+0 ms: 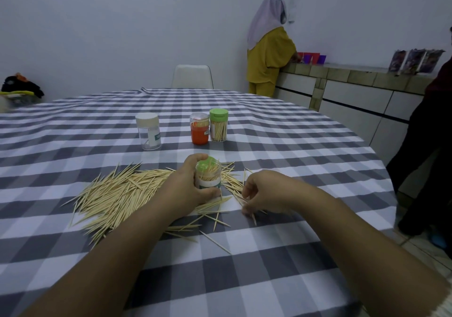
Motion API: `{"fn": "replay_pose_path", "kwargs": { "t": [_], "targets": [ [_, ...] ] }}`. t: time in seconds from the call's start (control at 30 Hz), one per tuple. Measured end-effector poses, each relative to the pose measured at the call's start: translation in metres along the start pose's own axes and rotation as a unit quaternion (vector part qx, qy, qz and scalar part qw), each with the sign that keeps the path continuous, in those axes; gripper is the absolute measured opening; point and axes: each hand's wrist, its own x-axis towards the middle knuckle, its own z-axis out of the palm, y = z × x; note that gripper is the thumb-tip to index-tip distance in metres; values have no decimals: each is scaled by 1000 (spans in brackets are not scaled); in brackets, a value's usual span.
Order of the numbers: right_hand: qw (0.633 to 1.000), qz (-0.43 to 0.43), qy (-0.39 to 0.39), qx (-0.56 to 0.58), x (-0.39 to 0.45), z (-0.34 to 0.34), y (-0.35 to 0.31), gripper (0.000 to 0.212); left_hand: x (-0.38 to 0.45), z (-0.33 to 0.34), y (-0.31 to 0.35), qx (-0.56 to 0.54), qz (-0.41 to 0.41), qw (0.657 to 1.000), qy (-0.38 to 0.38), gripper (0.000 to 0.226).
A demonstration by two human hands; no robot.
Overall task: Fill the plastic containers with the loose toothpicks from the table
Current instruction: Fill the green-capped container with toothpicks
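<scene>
Here the left hand (pixel 188 184) grips the part-filled container (pixel 208 176) amid the loose toothpicks (pixel 115 194). Just right of it, the right hand (pixel 263 193) curls narrow fingers, seemingly pinching a few. Next: lift them into the open mouth.

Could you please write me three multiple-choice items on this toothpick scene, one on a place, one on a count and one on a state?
1. Where does most of the loose toothpick pile lie?
A. left of the held container
B. beside the white chair
C. behind the orange container

2. How many containers stand on the table beyond the hands?
A. one
B. three
C. five

3. What is the left hand doing?
A. lying flat
B. gripping the held container
C. lifting a lid

Answers:
1 A, the heap spreads left of it.
2 B, the white-lidded container, orange container and green-lidded container.
3 B, fingers wrap it.
</scene>
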Motion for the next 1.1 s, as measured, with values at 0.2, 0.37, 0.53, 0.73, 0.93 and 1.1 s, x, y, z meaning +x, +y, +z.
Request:
{"fn": "replay_pose_path", "kwargs": {
  "t": [0.2,0.37,0.53,0.73,0.93,1.1],
  "targets": [
    [999,-4,37,-9,9,1,0,24,1,1,-1,-5,-3,1000,0,78],
    [995,-9,101,-1,22,5,3,19,2,1,-1,-1,-1,1000,-1,78],
    [991,-4,124,55,22,-4,17,20,2,0,-1,3,1,1000,-5,78],
    [999,46,7,-12,7,-13,26,26,1,-1,0,0,-1,1000,-3,78],
    [997,30,64,0,22,-1,15,20,0,0,0,-4,-1,1000,-5,78],
    [992,22,116,32,36,-2,13,18,0,0,0,-5,2,1000,-3,77]
  ]
}}
